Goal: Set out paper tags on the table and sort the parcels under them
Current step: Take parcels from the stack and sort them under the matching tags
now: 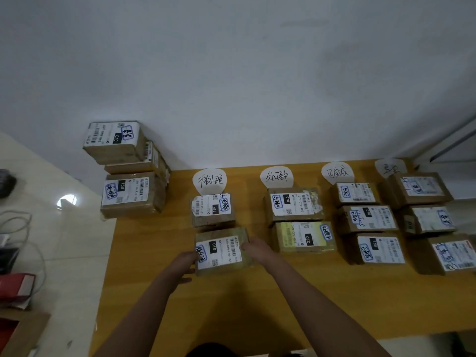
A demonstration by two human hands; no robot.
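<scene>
Parcels are being sorted, and one brown parcel [221, 251] with a white label marked 010 sits between both hands. The left hand [184, 261] has its fingers [197, 255] closed on the parcel's left end. The right hand [255, 249] has its fingers [244, 246] curled on the right end. This parcel rests on the yellow tabletop [231, 318], just in front of another parcel [212, 211] marked 15H.

Behind that one, at the far edge of the tabletop by the white wall [231, 73], lies a round paper tag [210, 180] with handwriting. Three more paper tags lie along the same far edge: a second tag [277, 176], a third tag [337, 172], and a fourth tag [390, 167] partly hidden near the far right corner.

Under the second tag are two parcels, a brown one [293, 204] and a yellowish one [305, 237]. Under the third tag are three parcels [368, 219] in a line. Under the fourth tag are three more parcels [428, 220], near the right edge.

At the far left corner stands a stack of parcels [128, 168], leaning against the wall.
</scene>
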